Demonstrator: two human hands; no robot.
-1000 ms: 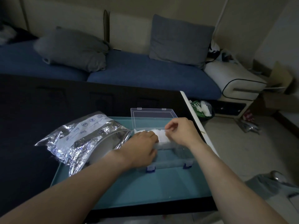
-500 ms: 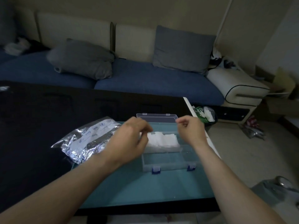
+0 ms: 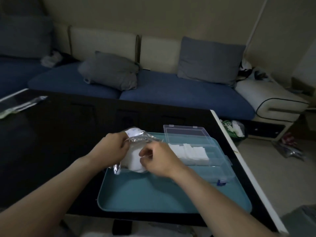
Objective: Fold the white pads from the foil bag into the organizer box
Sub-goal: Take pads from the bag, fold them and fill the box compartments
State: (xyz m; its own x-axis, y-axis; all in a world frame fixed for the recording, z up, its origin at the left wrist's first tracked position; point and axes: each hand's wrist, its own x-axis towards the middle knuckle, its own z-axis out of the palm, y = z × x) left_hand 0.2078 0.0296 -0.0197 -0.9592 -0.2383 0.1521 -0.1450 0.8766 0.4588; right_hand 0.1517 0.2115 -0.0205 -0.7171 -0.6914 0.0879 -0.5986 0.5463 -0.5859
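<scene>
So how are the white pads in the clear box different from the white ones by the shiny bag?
The pads in the organizer box lie folded flat in a neat row, untouched. The pads at the foil bag form a loose bunch, with the left hand gripping the foil bag and the right hand reaching at them. Both are white.

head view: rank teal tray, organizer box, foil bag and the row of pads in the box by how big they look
Largest to smallest:
1. teal tray
2. organizer box, lid included
3. foil bag, partly hidden by both hands, so unsure against the box
4. row of pads
</scene>
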